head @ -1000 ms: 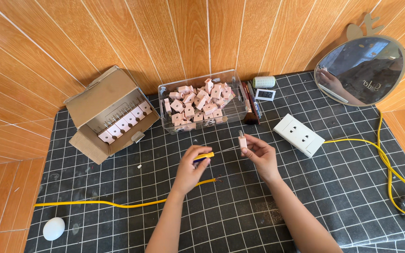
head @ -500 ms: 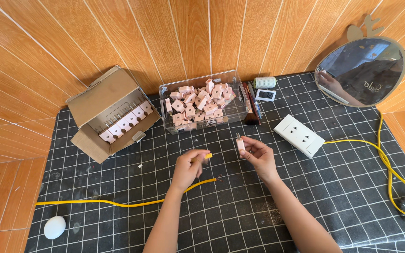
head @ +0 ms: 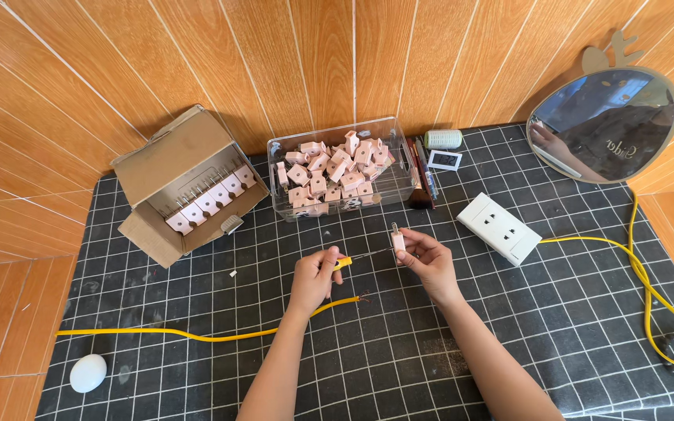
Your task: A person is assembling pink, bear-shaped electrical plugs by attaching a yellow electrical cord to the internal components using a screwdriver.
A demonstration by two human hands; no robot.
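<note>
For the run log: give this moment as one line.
left hand: holds yellow-handled screwdriver | right hand: holds pink plug | tip near plug | yellow cable on mat

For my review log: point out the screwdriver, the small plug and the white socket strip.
screwdriver (head: 342, 263), head view, on its yellow handle by the left hand.
small plug (head: 398, 240), head view, on its pink body in the right hand.
white socket strip (head: 499, 228), head view, on its top face.
</note>
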